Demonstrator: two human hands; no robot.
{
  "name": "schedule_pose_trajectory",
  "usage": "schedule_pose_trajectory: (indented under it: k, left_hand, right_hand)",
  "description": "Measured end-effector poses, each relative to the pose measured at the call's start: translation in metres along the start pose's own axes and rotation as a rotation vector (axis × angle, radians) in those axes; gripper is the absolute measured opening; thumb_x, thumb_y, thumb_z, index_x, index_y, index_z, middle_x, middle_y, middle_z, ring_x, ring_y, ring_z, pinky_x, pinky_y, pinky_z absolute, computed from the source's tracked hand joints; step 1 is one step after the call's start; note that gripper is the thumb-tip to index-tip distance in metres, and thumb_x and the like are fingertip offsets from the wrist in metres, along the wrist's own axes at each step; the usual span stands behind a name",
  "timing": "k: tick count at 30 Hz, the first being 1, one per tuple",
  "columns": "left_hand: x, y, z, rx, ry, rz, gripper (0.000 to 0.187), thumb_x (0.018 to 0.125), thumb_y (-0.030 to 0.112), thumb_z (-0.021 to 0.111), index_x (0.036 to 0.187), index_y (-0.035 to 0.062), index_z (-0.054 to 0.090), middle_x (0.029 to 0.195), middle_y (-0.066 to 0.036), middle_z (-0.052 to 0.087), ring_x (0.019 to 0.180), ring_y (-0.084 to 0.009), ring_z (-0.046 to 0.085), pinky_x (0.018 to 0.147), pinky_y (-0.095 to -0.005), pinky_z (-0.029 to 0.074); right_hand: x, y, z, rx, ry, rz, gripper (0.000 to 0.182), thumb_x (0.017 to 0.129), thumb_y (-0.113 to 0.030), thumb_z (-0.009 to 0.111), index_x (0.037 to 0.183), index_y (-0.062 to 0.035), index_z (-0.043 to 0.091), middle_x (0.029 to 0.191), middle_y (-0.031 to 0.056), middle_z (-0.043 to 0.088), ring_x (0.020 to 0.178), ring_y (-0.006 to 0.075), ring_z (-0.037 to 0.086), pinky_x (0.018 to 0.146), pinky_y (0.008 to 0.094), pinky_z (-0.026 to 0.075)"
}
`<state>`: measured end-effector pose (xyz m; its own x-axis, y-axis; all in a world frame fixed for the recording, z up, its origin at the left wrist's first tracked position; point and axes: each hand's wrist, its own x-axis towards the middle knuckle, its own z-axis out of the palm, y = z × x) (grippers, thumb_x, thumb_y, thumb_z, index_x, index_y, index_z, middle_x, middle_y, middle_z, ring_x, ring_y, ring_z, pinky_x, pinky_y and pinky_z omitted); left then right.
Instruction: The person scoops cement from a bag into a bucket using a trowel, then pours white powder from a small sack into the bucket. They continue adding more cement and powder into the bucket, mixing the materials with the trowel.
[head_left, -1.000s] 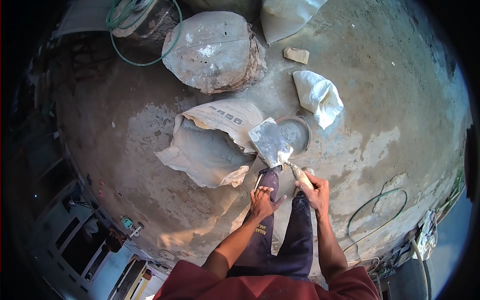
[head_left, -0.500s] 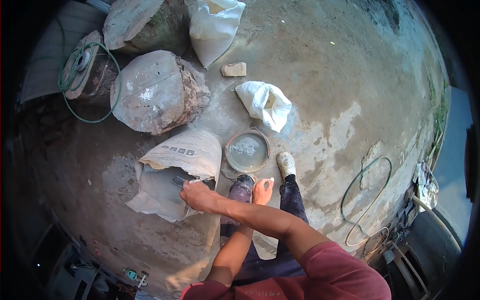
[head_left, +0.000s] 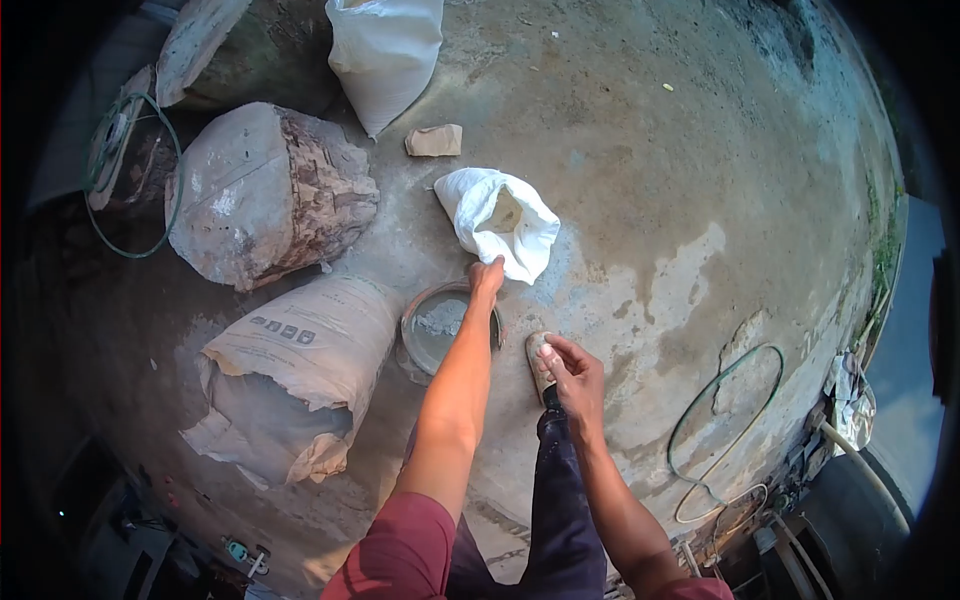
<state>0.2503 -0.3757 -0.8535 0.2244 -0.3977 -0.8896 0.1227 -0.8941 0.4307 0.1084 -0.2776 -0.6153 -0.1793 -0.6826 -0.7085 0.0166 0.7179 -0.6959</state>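
My left hand (head_left: 488, 277) reaches forward over the edge of a round bucket (head_left: 408, 352), its fingers closed on the near rim of a white woven sack (head_left: 465, 208). That sack stands with its mouth open and holds some pale material. Greyish wet-looking contents with a lighter powdery patch lie in the bucket. My right hand (head_left: 577, 382) is closed above my shoe, thumb against curled fingers; whether anything is in it I cannot make out. Left of the bucket lies a torn-open paper bag (head_left: 325, 310) with grey powder inside.
Large stone-like or log-like blocks (head_left: 235, 200) stand at the left, with a green hose (head_left: 172, 215) looped beside them. A full white sack (head_left: 385, 65) and a small tan block (head_left: 433, 140) are farther back. Another hose (head_left: 672, 430) lies on the concrete at the right.
My right hand has left the paper bag's mouth, where it held a dark tool, and moved right. My left hand has gone from beside my knee to the white sack's rim.
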Motion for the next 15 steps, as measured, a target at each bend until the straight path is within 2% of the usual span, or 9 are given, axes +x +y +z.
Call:
schedule_pose_trajectory:
  k: [1, 3, 4, 5, 7, 10, 12, 13, 15]
  left_hand:
    - [0.022, -0.009, 0.007, -0.029, 0.045, 0.077, 0.052, 0.086, 0.031, 0.073, 0.111, -0.0138, 0.068, 0.111, -0.025, 0.071, 0.108, -0.0325, 0.067, 0.09, -0.0418, 0.049]
    - [-0.012, 0.011, 0.004, -0.038, -0.013, 0.136, 0.052, 0.086, 0.031, 0.073, 0.111, -0.0142, 0.067, 0.109, -0.023, 0.072, 0.104, -0.0304, 0.067, 0.089, -0.0404, 0.049]
    - [-0.035, 0.036, -0.002, -0.056, -0.076, 0.214, 0.053, 0.086, 0.031, 0.073, 0.112, -0.0145, 0.067, 0.107, -0.021, 0.072, 0.1, -0.0283, 0.066, 0.088, -0.0389, 0.049]
    - [-0.061, 0.057, -0.01, 0.044, -0.101, 0.223, 0.049, 0.088, 0.03, 0.071, 0.112, -0.0126, 0.068, 0.107, -0.016, 0.071, 0.1, -0.0227, 0.064, 0.087, -0.0365, 0.048]
    - [-0.083, 0.074, -0.024, -0.01, -0.15, 0.22, 0.048, 0.089, 0.03, 0.071, 0.116, -0.0105, 0.066, 0.112, -0.015, 0.07, 0.103, -0.022, 0.063, 0.091, -0.0371, 0.047]
    - [-0.097, 0.072, -0.034, -0.142, -0.24, 0.226, 0.049, 0.092, 0.03, 0.07, 0.122, -0.0069, 0.064, 0.119, -0.014, 0.068, 0.107, -0.0217, 0.063, 0.095, -0.0379, 0.045]
    - [-0.097, 0.065, -0.041, -0.218, -0.268, 0.235, 0.049, 0.093, 0.031, 0.069, 0.124, -0.0053, 0.063, 0.12, -0.013, 0.068, 0.108, -0.022, 0.063, 0.096, -0.0382, 0.044]
    - [-0.091, 0.059, -0.046, -0.273, -0.269, 0.208, 0.046, 0.094, 0.031, 0.068, 0.124, -0.0036, 0.062, 0.121, -0.012, 0.067, 0.108, -0.0224, 0.064, 0.096, -0.0383, 0.044]
    - [-0.094, 0.057, -0.053, -0.341, -0.27, 0.182, 0.044, 0.095, 0.031, 0.067, 0.125, -0.0018, 0.062, 0.121, -0.012, 0.067, 0.109, -0.0228, 0.065, 0.096, -0.0384, 0.044]
  right_hand:
    - [0.018, 0.017, -0.019, 0.004, 0.051, 0.065, 0.044, 0.094, -0.031, 0.075, 0.118, 0.0054, 0.07, 0.096, 0.0096, 0.074, 0.078, 0.013, 0.065, 0.07, 0.0261, 0.052]
    - [0.05, 0.044, -0.039, 0.013, 0.104, 0.148, 0.052, 0.093, -0.04, 0.075, 0.119, 0.0052, 0.069, 0.099, 0.0109, 0.074, 0.081, 0.0135, 0.065, 0.07, 0.0262, 0.051]
    - [0.072, 0.052, -0.038, 0.1, 0.15, 0.226, 0.067, 0.091, -0.049, 0.074, 0.129, 0.0051, 0.062, 0.109, 0.0125, 0.071, 0.087, 0.0162, 0.064, 0.073, 0.0293, 0.052]
    - [0.092, 0.053, -0.033, 0.187, 0.194, 0.303, 0.082, 0.089, -0.058, 0.073, 0.138, 0.005, 0.055, 0.119, 0.014, 0.067, 0.092, 0.0189, 0.063, 0.076, 0.0324, 0.052]
    - [0.127, 0.039, -0.014, 0.368, 0.182, 0.365, 0.107, 0.082, -0.072, 0.072, 0.149, 0.0043, 0.039, 0.133, 0.0208, 0.056, 0.103, 0.0276, 0.062, 0.079, 0.0435, 0.055]
    - [0.155, -0.008, 0.023, 0.535, 0.161, 0.414, 0.115, 0.078, -0.074, 0.074, 0.151, 0.005, 0.033, 0.141, 0.0281, 0.047, 0.106, 0.0339, 0.062, 0.08, 0.0525, 0.056]
    - [0.158, -0.039, 0.041, 0.544, 0.019, 0.407, 0.104, 0.081, -0.054, 0.082, 0.15, 0.0075, 0.033, 0.129, 0.0278, 0.056, 0.099, 0.0311, 0.066, 0.078, 0.0495, 0.059]
    - [0.169, -0.034, 0.046, 0.54, 0.011, 0.405, 0.104, 0.081, -0.054, 0.082, 0.15, 0.0075, 0.033, 0.129, 0.0278, 0.056, 0.099, 0.0311, 0.066, 0.078, 0.0495, 0.059]
    - [0.177, -0.032, 0.053, 0.403, 0.078, 0.207, 0.086, 0.084, -0.019, 0.081, 0.149, 0.0082, 0.034, 0.112, 0.0171, 0.066, 0.086, 0.0234, 0.069, 0.071, 0.0372, 0.06]
